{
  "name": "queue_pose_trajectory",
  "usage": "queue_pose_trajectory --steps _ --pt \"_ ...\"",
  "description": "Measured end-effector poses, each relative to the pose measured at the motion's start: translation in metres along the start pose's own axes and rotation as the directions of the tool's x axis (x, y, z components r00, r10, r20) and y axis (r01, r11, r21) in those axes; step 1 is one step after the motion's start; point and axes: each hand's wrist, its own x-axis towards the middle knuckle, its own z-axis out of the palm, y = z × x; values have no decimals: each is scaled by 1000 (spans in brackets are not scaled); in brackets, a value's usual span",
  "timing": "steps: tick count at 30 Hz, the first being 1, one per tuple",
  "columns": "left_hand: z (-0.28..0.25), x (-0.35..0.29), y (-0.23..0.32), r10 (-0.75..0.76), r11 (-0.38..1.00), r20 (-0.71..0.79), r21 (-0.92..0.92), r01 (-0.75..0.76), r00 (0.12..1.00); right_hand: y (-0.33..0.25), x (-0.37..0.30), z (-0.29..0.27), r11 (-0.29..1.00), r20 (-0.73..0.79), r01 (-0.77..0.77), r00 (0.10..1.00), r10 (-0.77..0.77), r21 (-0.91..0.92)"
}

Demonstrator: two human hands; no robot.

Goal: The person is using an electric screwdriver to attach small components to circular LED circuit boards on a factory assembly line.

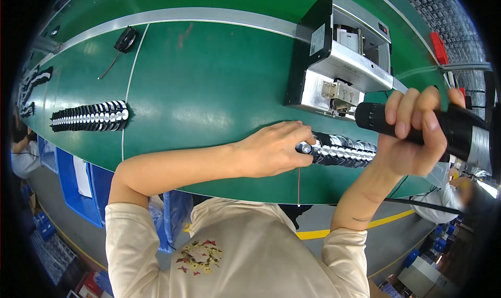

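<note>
My left hand [279, 149] has its thumb and fingers closed around a small black round part with a shiny silver centre [306, 148], at the left end of a row of similar parts [344, 151] on the green bench. A thin red wire [299, 186] hangs down beneath that part. Raised at the right, my right hand [415, 136] wraps around a black cylindrical power tool, seemingly an electric screwdriver [455, 131]. Its narrower nose [371, 115] points left, above the row and in front of a machine. The tip's details are too small to make out.
A black and silver bench machine [342, 58] stands beyond the row. Farther left lie another row of black and silver parts [90, 116] and a single black round part with a red wire [125, 38]. Blue bins [78, 188] stand below the bench's left edge.
</note>
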Motion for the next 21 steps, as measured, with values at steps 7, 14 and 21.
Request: queue_pose_trajectory --steps 7,14,21 --pt "-1 2 1 5 1000 5 3 -5 1000 13 8 2 994 -39 -105 994 104 -40" --pt "0 0 1 8 1000 1 4 -8 1000 -7 -34 -6 998 173 -59 983 52 37" --pt "1 1 1 -1 1000 4 23 1 1000 -8 -70 -3 993 83 -104 992 100 55"
